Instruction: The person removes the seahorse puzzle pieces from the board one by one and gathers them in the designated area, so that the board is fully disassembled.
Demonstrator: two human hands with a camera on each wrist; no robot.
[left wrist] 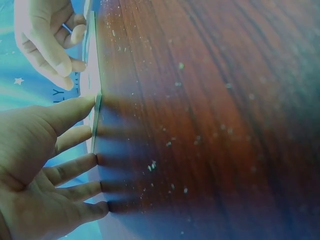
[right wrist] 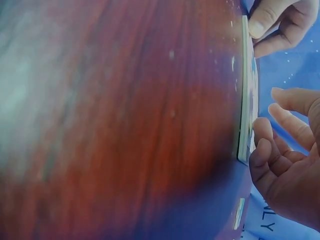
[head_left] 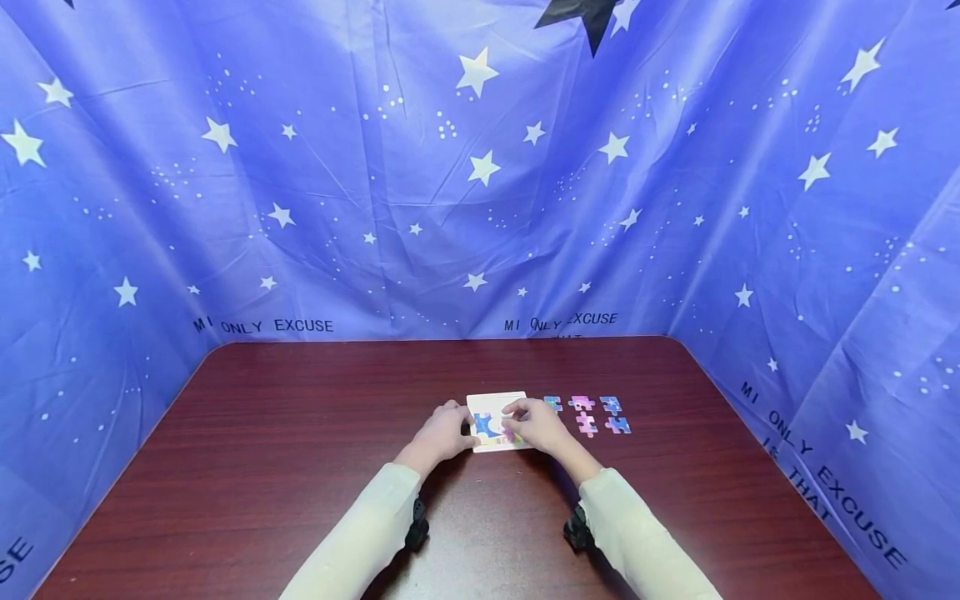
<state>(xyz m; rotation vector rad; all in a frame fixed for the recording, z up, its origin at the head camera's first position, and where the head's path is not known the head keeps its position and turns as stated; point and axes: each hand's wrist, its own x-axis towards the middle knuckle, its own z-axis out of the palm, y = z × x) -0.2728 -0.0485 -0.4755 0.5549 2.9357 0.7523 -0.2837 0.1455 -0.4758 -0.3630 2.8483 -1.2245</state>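
Looks mid-assembly: probably fitting jigsaw pieces into the white tray (head_left: 491, 400), flat on the table (head_left: 300, 467) between left grip (head_left: 443, 430) and right grip (head_left: 542, 423). Steadying with left grip, by the look of it: thumb and fingers spread along the tray's left side, not wrapped round. Working over the tray's right part with right grip: thumb and index apart, lower fingers curled in, showing nothing between the tips. Can't tell whether pressing on a piece. Only partly filled: blue piece (head_left: 486, 426) in at near left, bare white along the far side. Count five loose pieces (head_left: 581, 403) lying right of the tray, maybe more behind right grip. Next, would call for checking flush seating, then pinching a loose one by its edges and matching colour. Brace with left grip to stop sliding.
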